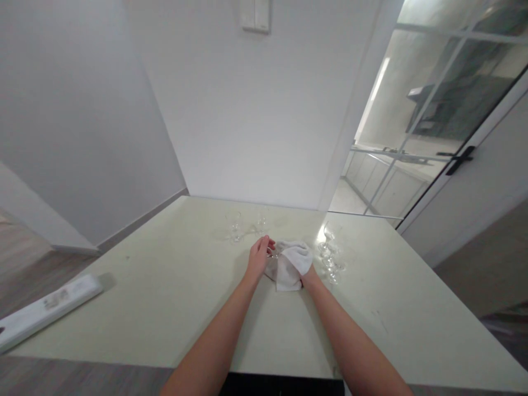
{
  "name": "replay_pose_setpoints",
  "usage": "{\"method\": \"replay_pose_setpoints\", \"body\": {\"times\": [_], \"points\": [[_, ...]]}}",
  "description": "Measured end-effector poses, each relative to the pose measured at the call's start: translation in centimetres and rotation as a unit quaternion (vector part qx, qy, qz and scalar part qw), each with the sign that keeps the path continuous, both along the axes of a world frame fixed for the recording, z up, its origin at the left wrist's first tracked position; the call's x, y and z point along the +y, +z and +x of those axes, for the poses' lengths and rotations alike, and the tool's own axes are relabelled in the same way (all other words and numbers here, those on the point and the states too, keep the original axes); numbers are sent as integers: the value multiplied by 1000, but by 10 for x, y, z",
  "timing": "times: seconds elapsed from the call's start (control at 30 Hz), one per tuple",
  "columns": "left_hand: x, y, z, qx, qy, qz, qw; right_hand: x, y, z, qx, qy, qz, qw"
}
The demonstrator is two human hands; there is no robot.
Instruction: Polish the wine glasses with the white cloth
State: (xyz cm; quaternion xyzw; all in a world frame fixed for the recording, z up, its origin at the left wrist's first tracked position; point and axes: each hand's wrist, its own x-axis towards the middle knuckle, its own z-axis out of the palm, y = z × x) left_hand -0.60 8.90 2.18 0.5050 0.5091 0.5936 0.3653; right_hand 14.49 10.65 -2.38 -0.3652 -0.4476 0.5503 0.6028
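Observation:
My left hand [259, 257] has its fingers curled round a small clear glass [272, 254], seen only in part between hand and cloth. A white cloth [293, 263] drapes over and around the fingers of my right hand [308, 276] and meets the glass. My right fingers are mostly hidden under the cloth, which is bunched in them, and its lower corner hangs down near the table. Beyond my left hand stand two clear stemmed glasses [235, 228]. Several more clear glasses [329, 256] are grouped close together to the right of the cloth.
The pale table [165, 297] meets a white wall [247, 121] at the back. On its left edge lies a long white box-like object [49, 308]. A glass-paned door [412, 110] with a black handle [461, 160] is to the right.

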Motion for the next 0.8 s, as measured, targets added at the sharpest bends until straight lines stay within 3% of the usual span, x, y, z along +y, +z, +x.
{"method": "replay_pose_setpoints", "body": {"times": [0.07, 0.13, 0.3, 0.4, 0.63, 0.8], "points": [[1, -1, -1, -33, -6, -20, 999, 0, 2, -3, 17, 10, -10, 1000], [-2, -1, -2, -25, -23, 12, 999, -1, 1, -5, 53, -3, -41, 998], [-15, 0, -5, 150, -53, 173, 972, -4, -7, -5, 112, -31, -115, 986], [-17, -1, -4, 194, -43, 188, 962, -3, -7, -4, 123, -61, -124, 983], [-7, -6, 1, 85, -23, 72, 993, -6, -6, -1, 95, -38, -128, 986], [7, -14, 1, -38, -18, -94, 995, -8, -5, 2, 69, -25, -66, 995]]}}
